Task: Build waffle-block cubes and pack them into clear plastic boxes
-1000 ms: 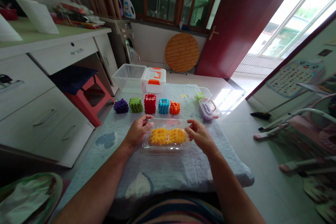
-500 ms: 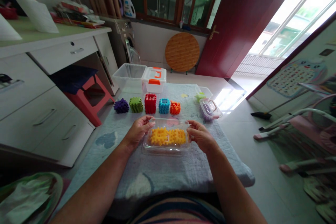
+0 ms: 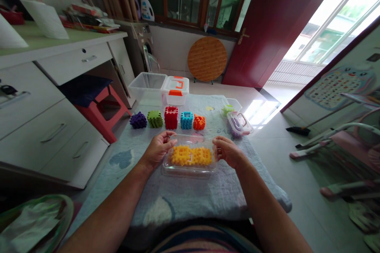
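Between my hands is a clear plastic box [image 3: 190,172] with yellow interlocking block pieces [image 3: 191,155] inside it. My left hand [image 3: 158,149] grips the box's left rim, thumb on top. At the right rim, my right hand [image 3: 228,151] pinches the edge between thumb and fingers. Beyond the box stands a row of block shapes: a purple one [image 3: 138,120], a green one [image 3: 154,119], a red cube [image 3: 171,118], a light blue cube [image 3: 187,120] and an orange one [image 3: 199,122].
A large clear bin [image 3: 148,83] and an orange-latched lidded box [image 3: 175,90] stand at the table's far left. A small lidded box [image 3: 238,123] and an open tub [image 3: 233,105] with green pieces sit far right. A pink stool [image 3: 96,104] stands left of the cloth-covered table [image 3: 208,197].
My hands keep hold of the clear box's sides; my right fingers have shifted slightly on its rim. The whole view has moved a little, and the other things stay in place.
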A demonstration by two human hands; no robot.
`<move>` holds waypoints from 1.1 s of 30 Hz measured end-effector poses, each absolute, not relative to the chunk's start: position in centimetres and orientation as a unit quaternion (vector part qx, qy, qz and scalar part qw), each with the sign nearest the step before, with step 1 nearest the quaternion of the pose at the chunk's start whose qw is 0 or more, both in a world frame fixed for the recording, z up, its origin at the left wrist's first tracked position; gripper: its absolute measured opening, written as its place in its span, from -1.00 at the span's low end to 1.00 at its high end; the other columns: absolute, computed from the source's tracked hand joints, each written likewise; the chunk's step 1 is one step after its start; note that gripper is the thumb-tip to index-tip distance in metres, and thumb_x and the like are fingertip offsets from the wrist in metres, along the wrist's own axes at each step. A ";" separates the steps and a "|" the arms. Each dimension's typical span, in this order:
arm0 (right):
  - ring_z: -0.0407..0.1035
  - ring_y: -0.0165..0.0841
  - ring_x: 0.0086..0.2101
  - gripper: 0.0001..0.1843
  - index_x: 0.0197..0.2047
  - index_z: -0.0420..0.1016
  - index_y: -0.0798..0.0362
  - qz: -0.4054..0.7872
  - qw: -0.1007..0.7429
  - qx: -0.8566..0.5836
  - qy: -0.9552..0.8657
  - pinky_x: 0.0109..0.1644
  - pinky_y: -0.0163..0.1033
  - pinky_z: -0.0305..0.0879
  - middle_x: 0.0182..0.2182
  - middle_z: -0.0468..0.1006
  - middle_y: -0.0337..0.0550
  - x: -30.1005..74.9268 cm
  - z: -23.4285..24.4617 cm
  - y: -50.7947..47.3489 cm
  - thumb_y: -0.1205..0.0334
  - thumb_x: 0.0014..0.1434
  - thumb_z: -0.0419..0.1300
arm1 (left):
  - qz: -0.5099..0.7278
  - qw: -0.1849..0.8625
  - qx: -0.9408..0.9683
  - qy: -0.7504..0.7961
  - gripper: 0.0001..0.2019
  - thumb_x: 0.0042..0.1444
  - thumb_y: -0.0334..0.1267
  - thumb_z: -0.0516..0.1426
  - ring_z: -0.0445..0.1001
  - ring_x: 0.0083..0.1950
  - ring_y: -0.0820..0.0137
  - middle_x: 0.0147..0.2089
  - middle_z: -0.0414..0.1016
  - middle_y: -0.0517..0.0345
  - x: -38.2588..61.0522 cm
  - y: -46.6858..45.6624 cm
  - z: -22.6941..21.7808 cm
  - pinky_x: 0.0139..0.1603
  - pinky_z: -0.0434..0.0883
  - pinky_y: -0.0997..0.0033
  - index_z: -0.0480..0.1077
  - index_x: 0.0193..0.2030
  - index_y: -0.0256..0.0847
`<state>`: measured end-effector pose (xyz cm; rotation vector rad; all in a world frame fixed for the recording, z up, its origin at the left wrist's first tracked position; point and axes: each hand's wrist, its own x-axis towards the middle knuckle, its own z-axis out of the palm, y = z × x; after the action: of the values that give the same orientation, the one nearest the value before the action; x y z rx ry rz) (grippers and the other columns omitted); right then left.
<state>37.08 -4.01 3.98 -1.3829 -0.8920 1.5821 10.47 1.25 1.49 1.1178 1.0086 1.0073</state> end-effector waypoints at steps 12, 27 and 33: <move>0.23 -0.51 -0.65 -0.86 -0.53 0.30 0.06 0.551 0.192 -0.556 -0.592 -0.62 -0.41 0.20 -0.68 0.31 -0.35 37.1 6.7 2.0 0.26 -0.10 0.22 | 0.435 0.623 0.484 0.433 -0.49 -0.21 -0.11 0.37 0.13 -0.59 0.60 -0.58 0.21 0.41 10.5 1.2 1.7 -0.55 0.07 0.57 0.38 -0.12 -0.29; 0.22 -0.55 -0.66 -0.65 -0.51 0.29 0.08 0.729 0.137 -0.439 -0.507 -0.62 -0.45 0.22 -0.68 0.36 -0.38 38.5 4.8 0.2 0.12 -0.14 0.39 | 0.422 0.651 0.477 0.413 -0.52 -0.19 -0.10 0.37 0.18 -0.57 0.58 -0.58 0.24 0.39 10.7 1.0 2.3 -0.52 0.12 0.56 0.41 -0.14 -0.27; 0.12 -0.61 -0.68 -0.64 -0.54 0.30 0.09 0.759 0.230 -0.425 -0.437 -0.62 -0.49 0.19 -0.67 0.31 -0.41 38.7 3.8 -2.0 0.16 -0.19 0.42 | 0.434 0.694 0.417 0.394 -0.56 -0.07 -0.05 0.31 0.13 -0.59 0.61 -0.54 0.22 0.39 10.7 1.1 2.1 -0.57 0.08 0.58 0.38 -0.10 -0.24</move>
<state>38.70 -2.05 3.79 -1.1683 -1.2015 2.0882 10.69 1.06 2.06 0.9318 0.8804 0.9693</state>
